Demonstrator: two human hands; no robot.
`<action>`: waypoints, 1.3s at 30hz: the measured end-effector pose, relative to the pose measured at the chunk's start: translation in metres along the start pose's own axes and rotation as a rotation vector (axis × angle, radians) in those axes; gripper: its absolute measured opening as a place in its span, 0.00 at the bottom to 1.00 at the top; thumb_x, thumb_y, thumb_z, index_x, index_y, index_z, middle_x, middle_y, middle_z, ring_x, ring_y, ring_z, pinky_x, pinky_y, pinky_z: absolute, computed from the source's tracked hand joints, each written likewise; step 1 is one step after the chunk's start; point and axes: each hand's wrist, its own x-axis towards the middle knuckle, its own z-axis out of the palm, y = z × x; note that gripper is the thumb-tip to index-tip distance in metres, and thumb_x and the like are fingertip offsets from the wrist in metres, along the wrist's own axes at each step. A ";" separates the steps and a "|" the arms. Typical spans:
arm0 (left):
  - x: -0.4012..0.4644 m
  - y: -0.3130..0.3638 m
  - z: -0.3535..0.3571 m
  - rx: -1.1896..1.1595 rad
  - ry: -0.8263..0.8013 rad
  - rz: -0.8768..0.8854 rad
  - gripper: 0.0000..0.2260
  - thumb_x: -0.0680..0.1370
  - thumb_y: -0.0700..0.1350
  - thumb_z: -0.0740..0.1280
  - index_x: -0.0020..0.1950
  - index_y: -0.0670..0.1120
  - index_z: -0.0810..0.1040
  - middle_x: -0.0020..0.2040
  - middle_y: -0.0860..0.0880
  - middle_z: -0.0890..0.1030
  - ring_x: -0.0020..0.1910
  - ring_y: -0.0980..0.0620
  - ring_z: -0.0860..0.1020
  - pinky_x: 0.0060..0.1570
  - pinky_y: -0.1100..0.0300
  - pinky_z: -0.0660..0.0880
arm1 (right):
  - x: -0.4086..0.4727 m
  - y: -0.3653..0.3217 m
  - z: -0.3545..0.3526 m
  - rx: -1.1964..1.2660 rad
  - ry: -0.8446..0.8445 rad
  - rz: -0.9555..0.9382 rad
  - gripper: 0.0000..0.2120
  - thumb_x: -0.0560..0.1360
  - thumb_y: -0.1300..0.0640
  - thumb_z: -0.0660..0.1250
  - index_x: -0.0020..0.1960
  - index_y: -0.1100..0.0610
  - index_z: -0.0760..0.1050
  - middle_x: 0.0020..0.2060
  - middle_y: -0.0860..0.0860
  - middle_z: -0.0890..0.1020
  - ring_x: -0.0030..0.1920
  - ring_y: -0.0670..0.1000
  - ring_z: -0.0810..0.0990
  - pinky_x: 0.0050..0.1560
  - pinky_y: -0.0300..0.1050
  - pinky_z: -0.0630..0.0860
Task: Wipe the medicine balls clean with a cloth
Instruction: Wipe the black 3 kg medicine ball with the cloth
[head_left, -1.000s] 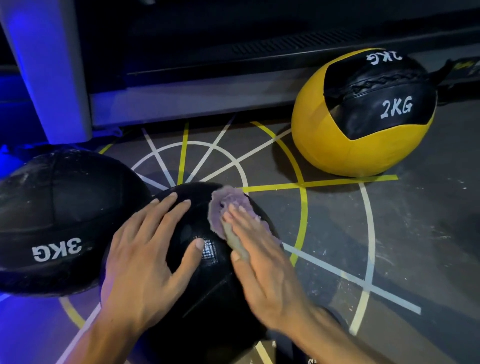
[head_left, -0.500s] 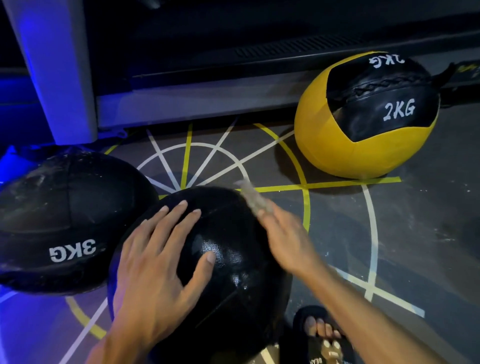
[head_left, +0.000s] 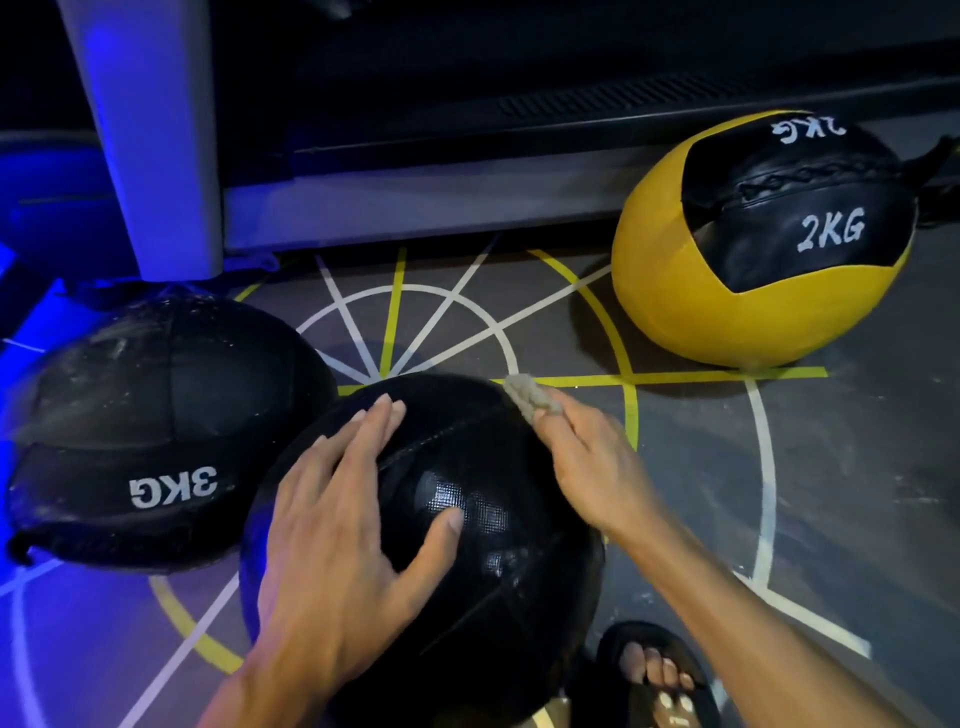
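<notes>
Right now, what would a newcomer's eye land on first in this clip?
Probably the yellow and black ball marked 2KG, bright at the far right beside the grey machine base. Next, front and centre, the plain black ball with the left hand spread flat on it, while the right hand drags a cloth along its far edge. A dusty black 3KG ball sits left.

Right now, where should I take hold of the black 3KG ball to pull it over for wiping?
Cup the 3KG ball with both palms on its rounded flanks, coming from above. It looks soft and squashed, shows no handle, and its right side sits close against the ball being wiped.
</notes>
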 end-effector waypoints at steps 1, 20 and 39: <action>0.000 0.000 0.000 -0.002 0.003 0.007 0.39 0.73 0.67 0.63 0.81 0.51 0.62 0.76 0.58 0.69 0.73 0.49 0.68 0.75 0.61 0.53 | -0.001 -0.012 0.002 -0.022 -0.001 -0.040 0.20 0.83 0.53 0.55 0.73 0.48 0.73 0.64 0.47 0.81 0.65 0.48 0.77 0.62 0.38 0.69; 0.002 -0.013 -0.008 -0.106 -0.024 0.001 0.40 0.73 0.70 0.62 0.82 0.57 0.58 0.77 0.60 0.66 0.75 0.68 0.58 0.75 0.60 0.55 | -0.038 0.091 0.022 0.442 0.137 0.807 0.14 0.83 0.59 0.59 0.45 0.56 0.81 0.41 0.54 0.84 0.45 0.54 0.80 0.41 0.45 0.72; 0.037 -0.037 -0.040 -0.543 0.093 -0.189 0.32 0.74 0.76 0.59 0.73 0.63 0.73 0.70 0.57 0.78 0.71 0.53 0.74 0.73 0.40 0.68 | -0.048 0.040 -0.009 0.787 0.368 0.822 0.12 0.82 0.54 0.62 0.46 0.53 0.83 0.29 0.51 0.81 0.35 0.55 0.77 0.33 0.45 0.68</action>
